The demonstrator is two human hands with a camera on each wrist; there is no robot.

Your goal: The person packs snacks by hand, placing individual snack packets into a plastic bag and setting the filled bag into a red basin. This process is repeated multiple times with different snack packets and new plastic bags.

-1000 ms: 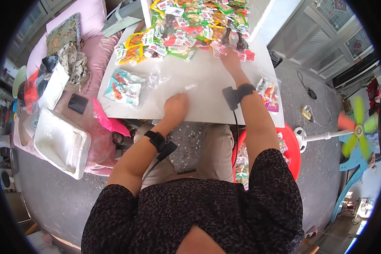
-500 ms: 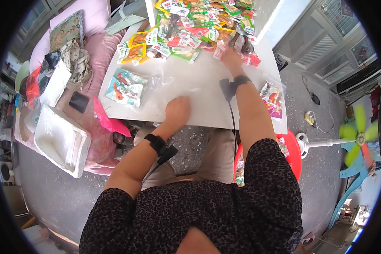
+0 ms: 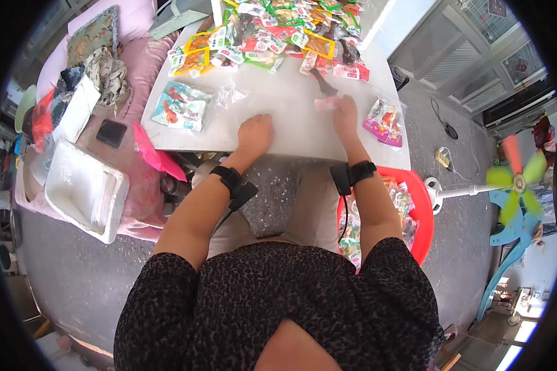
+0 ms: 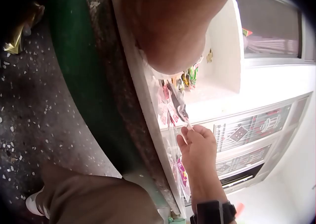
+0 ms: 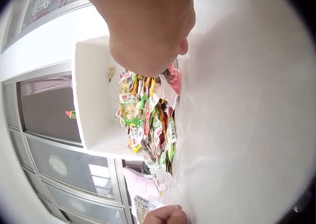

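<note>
My right hand (image 3: 346, 114) pinches one end of a vacuum-packed snack packet (image 3: 322, 85) with dark contents and a pale pink end. The packet hangs from the fingertips in the left wrist view, its dark strip (image 4: 177, 100) slanting upward. Just beyond it, pink and white packets (image 3: 351, 69) lie at the front of a heap of colourful snack packets (image 3: 272, 40). My left hand (image 3: 255, 133) rests near the table's front edge with loosely curled fingers, holding nothing visible. A crumpled clear plastic bag (image 3: 232, 96) lies beyond it.
A blue and white bag (image 3: 179, 107) lies on the table (image 3: 297, 136) at left, a purple-edged bag (image 3: 385, 122) at right. White box walls (image 5: 94, 100) surround the heap. Below right stands a red basin (image 3: 424, 216) of packets; a fan (image 3: 518, 182) stands beyond.
My right hand has drawn back from the heap toward me, bringing the dark snack packet with it. The left hand stays at the table's front edge.
</note>
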